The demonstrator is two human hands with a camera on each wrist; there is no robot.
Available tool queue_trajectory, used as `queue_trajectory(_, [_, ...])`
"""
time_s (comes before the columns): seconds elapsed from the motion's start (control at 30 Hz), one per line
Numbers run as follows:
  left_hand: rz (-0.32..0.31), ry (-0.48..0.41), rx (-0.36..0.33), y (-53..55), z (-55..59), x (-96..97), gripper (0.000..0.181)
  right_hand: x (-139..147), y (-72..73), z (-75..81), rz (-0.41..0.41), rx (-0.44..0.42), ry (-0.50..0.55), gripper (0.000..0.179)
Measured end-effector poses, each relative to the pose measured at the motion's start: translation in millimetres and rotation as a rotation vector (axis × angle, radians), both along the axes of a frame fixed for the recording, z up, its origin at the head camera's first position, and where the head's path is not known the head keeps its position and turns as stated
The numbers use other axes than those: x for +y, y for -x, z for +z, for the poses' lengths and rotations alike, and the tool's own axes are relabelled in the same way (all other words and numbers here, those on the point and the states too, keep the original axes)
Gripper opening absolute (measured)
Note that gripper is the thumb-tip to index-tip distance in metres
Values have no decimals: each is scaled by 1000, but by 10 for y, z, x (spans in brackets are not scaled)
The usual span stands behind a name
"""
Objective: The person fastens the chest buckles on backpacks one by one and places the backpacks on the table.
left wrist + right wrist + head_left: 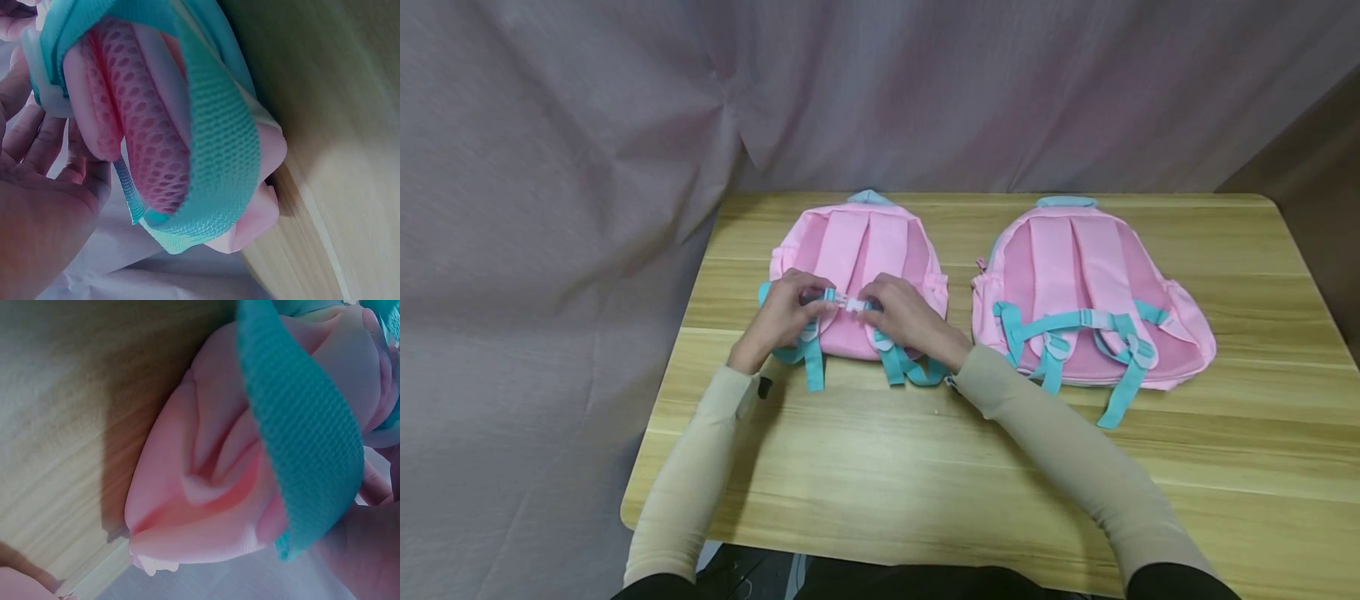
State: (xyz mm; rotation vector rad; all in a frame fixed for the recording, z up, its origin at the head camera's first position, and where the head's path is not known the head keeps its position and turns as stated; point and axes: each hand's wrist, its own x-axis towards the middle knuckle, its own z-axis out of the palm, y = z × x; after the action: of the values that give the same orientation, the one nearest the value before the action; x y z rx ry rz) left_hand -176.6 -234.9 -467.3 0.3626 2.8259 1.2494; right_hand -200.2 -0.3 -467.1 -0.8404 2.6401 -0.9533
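Note:
The left pink backpack [842, 225] lies with its shoulder straps upward and its turquoise webbing spread over the lower part. Over its middle, my left hand [784, 310] pinches the pronged half [841, 297] of a white side-release buckle, threaded on turquoise webbing. My right hand [906, 310] pinches the other buckle half [855, 306] from the right. Both halves face each other, the prongs right at the other half's end. In the left wrist view, a loop of turquoise webbing [222, 144] hangs beside the left hand [50, 200]. In the right wrist view, webbing [306, 425] passes before the right hand [369, 537].
A second pink backpack [1011, 250] lies to the right, its turquoise chest strap [1060, 322] running across the shoulder straps to a white buckle [1101, 320]. Both bags rest on a wooden table [865, 467]. A grey curtain [925, 100] hangs behind it and down its left side.

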Motion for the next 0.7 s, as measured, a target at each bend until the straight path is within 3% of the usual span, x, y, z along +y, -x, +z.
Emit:
queue_trajectory(0.37, [16,-43,4,-19,1,21,27,6,-24,-16,-30,18,56,29])
queue_trajectory(0.7, [-29,-20,14,-5,-6,19,27,19,-25,-26,-14,28,42,30])
